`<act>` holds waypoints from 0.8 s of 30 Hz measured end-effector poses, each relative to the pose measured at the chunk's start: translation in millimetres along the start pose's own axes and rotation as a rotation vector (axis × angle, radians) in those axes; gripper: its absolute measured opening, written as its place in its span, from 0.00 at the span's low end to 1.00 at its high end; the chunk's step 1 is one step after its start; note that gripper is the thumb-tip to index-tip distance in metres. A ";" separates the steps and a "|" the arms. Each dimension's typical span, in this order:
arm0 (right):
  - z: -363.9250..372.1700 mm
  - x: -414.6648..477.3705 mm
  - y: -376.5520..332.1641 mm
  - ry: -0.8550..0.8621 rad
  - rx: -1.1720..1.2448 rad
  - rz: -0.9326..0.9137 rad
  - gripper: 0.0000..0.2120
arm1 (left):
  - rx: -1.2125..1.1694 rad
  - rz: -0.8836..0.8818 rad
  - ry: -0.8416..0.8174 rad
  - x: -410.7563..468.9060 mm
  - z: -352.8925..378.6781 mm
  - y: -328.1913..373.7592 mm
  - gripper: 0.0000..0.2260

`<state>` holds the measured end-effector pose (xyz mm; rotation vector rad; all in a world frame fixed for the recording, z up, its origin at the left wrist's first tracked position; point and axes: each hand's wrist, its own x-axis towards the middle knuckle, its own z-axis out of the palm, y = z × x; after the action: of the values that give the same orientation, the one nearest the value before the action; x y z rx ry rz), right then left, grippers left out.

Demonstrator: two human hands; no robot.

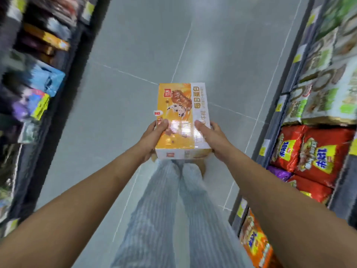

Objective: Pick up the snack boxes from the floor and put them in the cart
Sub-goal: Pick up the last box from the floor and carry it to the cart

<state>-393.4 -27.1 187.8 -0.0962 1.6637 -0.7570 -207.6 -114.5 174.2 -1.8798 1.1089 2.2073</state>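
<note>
The left hand point(152, 137) grips the left edge of the orange snack box point(181, 120), thumb on top; the box is held level above the grey tiled floor point(119, 105), and the right hand point(212, 138) grips its right edge likewise, beside shelves of red snack bags point(313, 151)

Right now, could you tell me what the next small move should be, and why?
Probably turn to look for the cart, keeping both grips. The left hand and right hand hold the snack box by its near end, above the floor, and no cart shows in this view.
</note>
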 end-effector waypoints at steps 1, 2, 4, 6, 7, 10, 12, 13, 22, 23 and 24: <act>14.5 -19.6 -8.9 -0.041 -0.068 -0.023 0.20 | -0.053 0.010 0.030 -24.0 -12.3 -6.1 0.25; 21.5 -24.9 -13.7 -0.056 -0.106 -0.030 0.19 | -0.081 0.022 0.053 -38.0 -17.9 -6.6 0.24; 59.1 -60.5 -22.5 -0.129 -0.256 -0.050 0.22 | -0.177 0.033 0.129 -90.6 -47.4 -27.3 0.24; 85.6 -82.5 -25.6 -0.190 -0.348 -0.067 0.23 | -0.243 0.037 0.184 -121.5 -64.6 -46.5 0.23; 103.6 -97.5 -24.2 -0.234 -0.409 -0.070 0.25 | -0.316 0.043 0.221 -141.2 -75.8 -59.8 0.23; 153.9 -135.1 -12.7 -0.329 -0.509 -0.089 0.36 | -0.451 0.058 0.344 -196.8 -103.1 -99.1 0.25; 188.0 -161.5 4.9 -0.385 -0.574 -0.106 0.40 | -0.557 0.067 0.419 -235.2 -121.9 -133.7 0.31; 197.2 -172.6 10.7 -0.401 -0.578 -0.110 0.40 | -0.583 0.071 0.441 -244.0 -126.5 -145.1 0.31; 344.6 -331.3 130.1 -0.609 -0.912 -0.222 0.21 | -0.849 0.109 0.680 -415.3 -190.0 -324.3 0.22; 365.1 -355.7 155.1 -0.652 -0.950 -0.246 0.21 | -0.884 0.114 0.714 -442.2 -198.2 -355.0 0.23; 384.3 -379.3 178.8 -0.684 -0.995 -0.263 0.21 | -0.916 0.119 0.738 -466.6 -206.5 -385.9 0.25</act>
<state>111.4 125.0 401.1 -1.1555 1.2171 0.0157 268.8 252.5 392.6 -3.2264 0.1312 2.3381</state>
